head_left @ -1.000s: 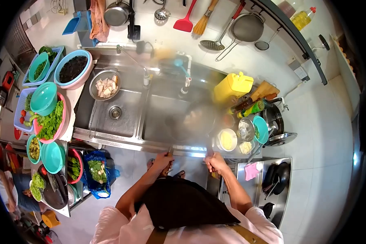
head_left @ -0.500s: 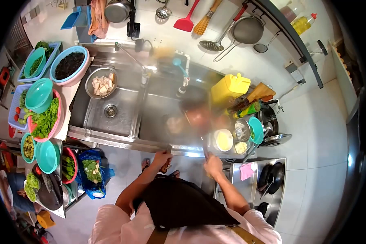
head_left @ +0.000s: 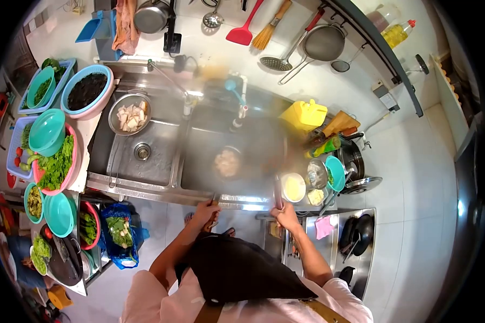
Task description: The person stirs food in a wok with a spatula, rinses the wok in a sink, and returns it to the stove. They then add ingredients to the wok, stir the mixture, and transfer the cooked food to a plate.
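Note:
My left hand (head_left: 206, 213) is closed around the handle of a long tool (head_left: 215, 198) at the sink's front edge; the tool's far end is lost in haze. Ahead of it, pale chunks of food (head_left: 227, 162) sit low in the steamy right basin (head_left: 199, 180), apparently in a round vessel whose outline is blurred. My right hand (head_left: 286, 216) grips an upright brownish handle (head_left: 278, 192); steam hides what it joins. Close by on the right stands a bowl of pale yellow content (head_left: 293, 188). In the left basin, a metal strainer (head_left: 111, 123) holds similar chunks.
A yellow jug (head_left: 305, 114), bottles (head_left: 328, 146) and a teal bowl (head_left: 335, 171) line the right side. Tubs and baskets of vegetables (head_left: 56, 169) crowd the left. Utensils hang on the wall, including a red spatula (head_left: 240, 35). A blue bag (head_left: 125, 258) rests below left.
The reddish-brown blurred shape over the right basin has moved right and faded into haze, baring the pale chunks. My right hand has shifted slightly right; the whole view has drifted a little left.

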{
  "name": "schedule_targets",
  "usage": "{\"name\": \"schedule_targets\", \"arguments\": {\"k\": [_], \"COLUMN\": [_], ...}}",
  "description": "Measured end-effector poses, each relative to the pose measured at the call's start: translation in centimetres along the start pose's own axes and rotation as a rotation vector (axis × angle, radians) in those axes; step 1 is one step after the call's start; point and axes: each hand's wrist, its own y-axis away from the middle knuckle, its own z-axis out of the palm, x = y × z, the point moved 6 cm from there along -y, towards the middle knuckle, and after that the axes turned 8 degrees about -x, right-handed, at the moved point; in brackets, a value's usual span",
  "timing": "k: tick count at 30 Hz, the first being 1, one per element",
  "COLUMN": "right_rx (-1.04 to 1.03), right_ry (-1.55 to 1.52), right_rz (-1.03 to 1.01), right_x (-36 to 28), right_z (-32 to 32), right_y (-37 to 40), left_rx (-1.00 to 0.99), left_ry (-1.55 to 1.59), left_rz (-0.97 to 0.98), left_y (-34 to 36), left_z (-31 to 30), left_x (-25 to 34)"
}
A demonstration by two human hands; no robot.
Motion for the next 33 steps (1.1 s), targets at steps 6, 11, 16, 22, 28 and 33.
{"name": "schedule_targets", "arguments": {"k": [6,11,16,22,28,33], "right_rx": [-0.145,0.215,0.219,-0.130,-0.356,-0.348], "right_ry": [-0.456,0.461,0.463,-0.505,-0.947,-1.077], "right_rz": [0.109,0.110,0.105,0.230,0.125,0.024], "right_x": [-1.0,3.1,2.8,-0.8,-0.8,0.1], "right_z": [-0.6,0.0,3.0,6.9,8.2,6.3], "right_y": [1.6,0.0,-0.8,-1.0,1.4,5.1], "left_rx": [0.040,0.055,0.033,0.019,-0.127,-0.241], "left_ry": [-0.060,-0.046,-0.029,-0.024,-0.068,-0.215], "left_rz": [0.000,0.007,0.014,0.036,-0.039,-0.046], "left_y": [4.6,7.2,8.8,10.1,9.6,6.6], "left_z": [-1.1,-1.5,-0.3,3.5,10.9,18.1], "left_x": [2.4,3.9,5.4,7.7,9.8,8.9]}}
